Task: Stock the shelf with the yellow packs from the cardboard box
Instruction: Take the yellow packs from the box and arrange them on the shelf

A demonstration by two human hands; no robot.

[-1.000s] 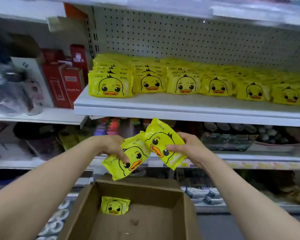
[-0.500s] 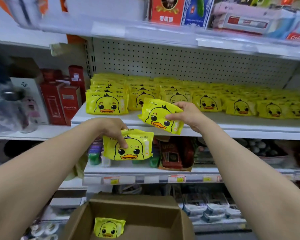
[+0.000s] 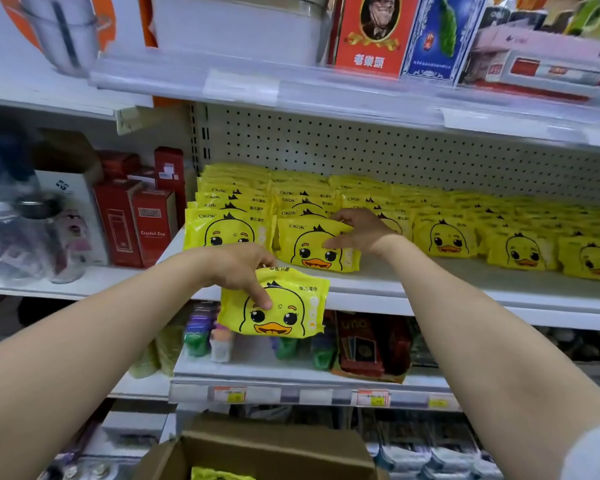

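My left hand pinches a yellow duck pack by its top edge, just below the front lip of the white shelf. My right hand holds another yellow pack by its right end; this pack stands on the shelf at the front of the second row. Several rows of the same yellow packs fill the shelf back to the pegboard. The cardboard box sits at the bottom of the view with one yellow pack showing inside.
Red boxes and clear bottles stand on the shelf to the left. An upper shelf with cartons hangs close above. Below are small bottles and card boxes behind price tags.
My right hand has carried its pack up onto the shelf, at the front of the second row. My left hand has lifted its pack closer to the shelf edge. The view has tilted upward.
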